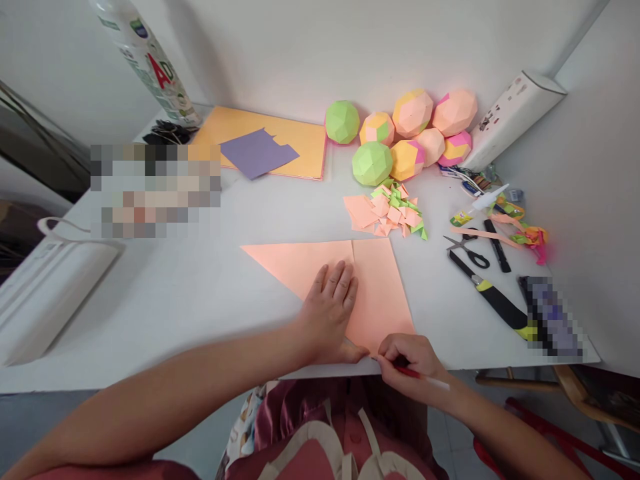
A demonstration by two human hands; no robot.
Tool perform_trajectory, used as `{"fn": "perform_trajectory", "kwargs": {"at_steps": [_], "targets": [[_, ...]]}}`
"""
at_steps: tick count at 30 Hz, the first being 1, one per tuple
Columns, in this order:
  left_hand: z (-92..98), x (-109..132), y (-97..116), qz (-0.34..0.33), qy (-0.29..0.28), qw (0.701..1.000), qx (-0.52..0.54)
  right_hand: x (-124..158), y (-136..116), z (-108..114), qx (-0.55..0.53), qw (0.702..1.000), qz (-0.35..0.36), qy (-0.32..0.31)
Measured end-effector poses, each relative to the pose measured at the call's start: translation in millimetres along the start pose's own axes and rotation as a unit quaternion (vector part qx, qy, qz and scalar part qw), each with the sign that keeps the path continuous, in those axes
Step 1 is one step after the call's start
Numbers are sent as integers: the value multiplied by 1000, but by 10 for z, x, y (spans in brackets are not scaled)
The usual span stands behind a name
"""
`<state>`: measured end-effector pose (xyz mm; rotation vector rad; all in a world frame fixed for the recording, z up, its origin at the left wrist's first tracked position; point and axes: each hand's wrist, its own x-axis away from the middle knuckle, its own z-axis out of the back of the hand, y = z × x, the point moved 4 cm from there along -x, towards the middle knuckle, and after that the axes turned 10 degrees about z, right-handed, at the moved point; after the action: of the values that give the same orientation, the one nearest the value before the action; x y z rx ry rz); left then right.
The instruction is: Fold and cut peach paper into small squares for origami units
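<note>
A peach sheet of paper point(379, 287) lies on the white table point(200, 293) in front of me, with a pointed corner to the left and a seam or folded edge running down near its middle. My left hand point(330, 310) rests flat on it, fingers apart, thumb stretched toward the near corner. Close beside that thumb, my right hand point(413, 357) grips a slim red and white pen point(440, 383). Its tip is at the paper's near edge, by the table's front edge; whether it touches the paper I cannot tell.
Behind the sheet are small paper scraps point(393, 210) and several faceted paper balls point(373, 163). Scissors point(473, 250), a black-and-yellow-handled cutter point(500, 300) and a glue bottle point(477, 205) lie right. Orange sheets point(305, 153) under purple paper point(257, 153) lie back left; a white device point(55, 293) stands left.
</note>
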<state>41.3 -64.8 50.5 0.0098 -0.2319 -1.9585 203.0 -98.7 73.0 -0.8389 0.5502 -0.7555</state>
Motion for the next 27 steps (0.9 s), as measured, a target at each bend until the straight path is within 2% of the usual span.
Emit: {"fn": "perform_trajectory", "kwargs": {"at_steps": [4,8,11,14,16,18,20,22,27], "targets": [[-4,-5,-2,1,-5,1000,3,13,52,-2,-50,998,-47,3],[10,-2,-4,-1,-15,1000,7,34,168,84,-203,967,-118,98],[33,15,-8,-21,2,999,29,23,197,198,-234,957,-103,135],[80,12,-76,-32,54,995,76,0,172,313,-140,979,-64,136],[130,-20,-195,-19,101,988,111,-30,143,355,-49,990,-35,124],[188,-76,-357,-5,147,980,130,-82,84,366,44,993,40,107],[245,-144,-533,-4,182,975,126,-133,28,352,139,978,129,84],[282,-214,-700,-1,197,973,116,-167,17,329,223,957,177,58],[238,-326,-951,-4,189,978,89,-158,72,275,300,936,181,27]]}}
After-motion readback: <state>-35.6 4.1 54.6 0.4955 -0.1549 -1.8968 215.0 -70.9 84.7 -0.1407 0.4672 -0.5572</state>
